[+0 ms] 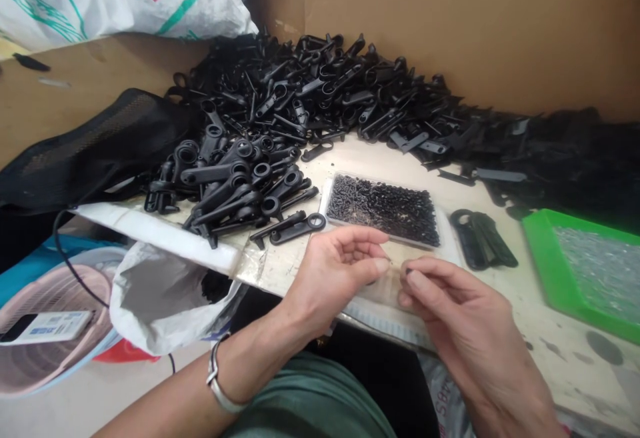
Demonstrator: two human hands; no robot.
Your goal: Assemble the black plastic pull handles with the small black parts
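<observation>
My left hand (330,271) is over the front of the table, thumb and index finger nearly together. Whatever is at its fingertips is too small to make out. Facing it, my right hand (455,298) pinches a small black piece (409,271) between thumb and forefinger. Just behind both hands lies a shallow clear tray (437,241) filled with small black parts (380,205). Two flat black plastic pieces (483,239), one with a round hole, rest to the right of that tray.
A large heap of black plastic arms (320,91) covers the back, with a smaller pile (240,178) at left. A green tray (560,278) of clear small parts stands at right. Below the left table edge are a white sack (150,291) and a pink basket (50,291).
</observation>
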